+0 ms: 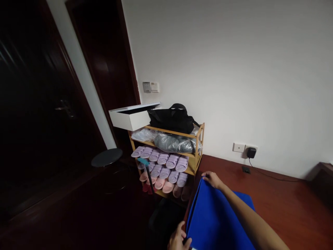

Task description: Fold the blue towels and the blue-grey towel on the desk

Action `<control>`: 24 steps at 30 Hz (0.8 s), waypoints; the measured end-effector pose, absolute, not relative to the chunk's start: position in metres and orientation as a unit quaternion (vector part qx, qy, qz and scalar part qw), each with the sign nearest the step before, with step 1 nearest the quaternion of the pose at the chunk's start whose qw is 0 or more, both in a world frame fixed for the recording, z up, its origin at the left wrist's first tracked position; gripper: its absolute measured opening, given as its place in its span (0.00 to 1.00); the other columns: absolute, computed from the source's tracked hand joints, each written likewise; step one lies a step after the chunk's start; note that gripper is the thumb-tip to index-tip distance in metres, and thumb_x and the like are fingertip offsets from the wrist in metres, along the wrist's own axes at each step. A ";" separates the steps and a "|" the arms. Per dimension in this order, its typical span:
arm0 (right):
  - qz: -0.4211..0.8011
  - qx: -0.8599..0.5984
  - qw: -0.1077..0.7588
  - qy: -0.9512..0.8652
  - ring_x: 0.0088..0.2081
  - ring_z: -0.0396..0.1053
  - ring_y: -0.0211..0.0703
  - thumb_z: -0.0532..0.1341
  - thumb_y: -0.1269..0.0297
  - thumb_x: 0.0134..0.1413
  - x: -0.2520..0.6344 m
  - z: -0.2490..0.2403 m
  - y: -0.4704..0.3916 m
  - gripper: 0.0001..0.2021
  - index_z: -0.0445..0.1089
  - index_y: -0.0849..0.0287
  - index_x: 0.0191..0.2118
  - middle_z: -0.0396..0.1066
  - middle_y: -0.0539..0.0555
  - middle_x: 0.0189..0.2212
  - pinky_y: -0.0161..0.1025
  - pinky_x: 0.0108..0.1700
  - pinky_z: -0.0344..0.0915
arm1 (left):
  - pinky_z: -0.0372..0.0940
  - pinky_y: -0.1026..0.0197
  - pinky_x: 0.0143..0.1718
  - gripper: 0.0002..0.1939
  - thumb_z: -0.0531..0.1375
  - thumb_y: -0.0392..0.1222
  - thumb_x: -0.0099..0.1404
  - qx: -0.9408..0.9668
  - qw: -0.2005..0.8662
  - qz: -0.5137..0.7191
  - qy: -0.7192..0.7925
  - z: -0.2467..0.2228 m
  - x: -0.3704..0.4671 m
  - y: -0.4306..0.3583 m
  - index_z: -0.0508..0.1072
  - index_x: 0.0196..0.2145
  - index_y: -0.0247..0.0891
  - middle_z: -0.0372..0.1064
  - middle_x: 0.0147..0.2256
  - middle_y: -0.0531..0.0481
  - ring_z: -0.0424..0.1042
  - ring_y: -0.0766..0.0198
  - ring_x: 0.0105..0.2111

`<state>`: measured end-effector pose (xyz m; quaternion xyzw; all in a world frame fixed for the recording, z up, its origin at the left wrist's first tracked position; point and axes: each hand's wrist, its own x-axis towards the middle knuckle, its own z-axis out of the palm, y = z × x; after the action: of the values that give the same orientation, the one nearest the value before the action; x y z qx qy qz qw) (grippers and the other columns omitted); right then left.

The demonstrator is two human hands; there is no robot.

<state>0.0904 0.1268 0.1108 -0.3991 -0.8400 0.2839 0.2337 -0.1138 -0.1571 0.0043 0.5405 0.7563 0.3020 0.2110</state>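
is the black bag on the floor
No, the black bag sits on top of the shoe rack, beside the white box.

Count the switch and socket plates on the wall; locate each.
4: a grey plate and a white plate above the rack; an uncovered plate and a plate partly behind the black adapter, above the table. Others may be hidden.
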 end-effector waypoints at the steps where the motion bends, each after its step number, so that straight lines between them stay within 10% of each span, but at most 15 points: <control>1: 0.283 -0.390 0.244 -0.842 0.50 0.77 0.54 0.60 0.48 0.64 0.100 0.121 0.125 0.18 0.80 0.55 0.46 0.80 0.60 0.48 0.49 0.56 0.71 | 0.73 0.61 0.44 0.20 0.62 0.39 0.59 0.546 0.221 0.294 0.753 0.007 -0.116 -0.156 0.79 0.49 0.46 0.81 0.36 0.52 0.81 0.57 0.37; 8: 0.265 -0.345 0.292 -0.852 0.45 0.77 0.50 0.60 0.40 0.63 0.179 0.195 0.086 0.23 0.80 0.54 0.44 0.80 0.58 0.44 0.46 0.52 0.73 | 0.73 0.60 0.44 0.12 0.57 0.44 0.65 0.567 0.205 0.319 0.731 0.055 -0.121 -0.149 0.82 0.37 0.45 0.83 0.37 0.48 0.82 0.57 0.40; 15: 0.276 -0.365 0.418 -0.785 0.44 0.78 0.51 0.61 0.34 0.59 0.258 0.256 0.031 0.26 0.78 0.53 0.43 0.81 0.56 0.42 0.46 0.51 0.73 | 0.76 0.53 0.48 0.27 0.60 0.69 0.63 0.594 0.199 0.476 0.617 0.181 -0.113 -0.134 0.83 0.41 0.45 0.85 0.42 0.45 0.82 0.49 0.44; 24: 0.268 -0.410 0.546 -0.680 0.46 0.78 0.53 0.67 0.33 0.51 0.338 0.308 -0.044 0.28 0.80 0.54 0.42 0.82 0.57 0.42 0.48 0.54 0.73 | 0.77 0.49 0.51 0.23 0.70 0.62 0.59 0.621 0.237 0.580 0.470 0.302 -0.080 -0.121 0.83 0.42 0.42 0.84 0.43 0.42 0.82 0.48 0.46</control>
<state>0.3380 -0.0437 0.3080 -0.4100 -0.6796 0.2681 0.5461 -0.0797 -0.1207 0.3015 0.6214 0.4704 0.5800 0.2370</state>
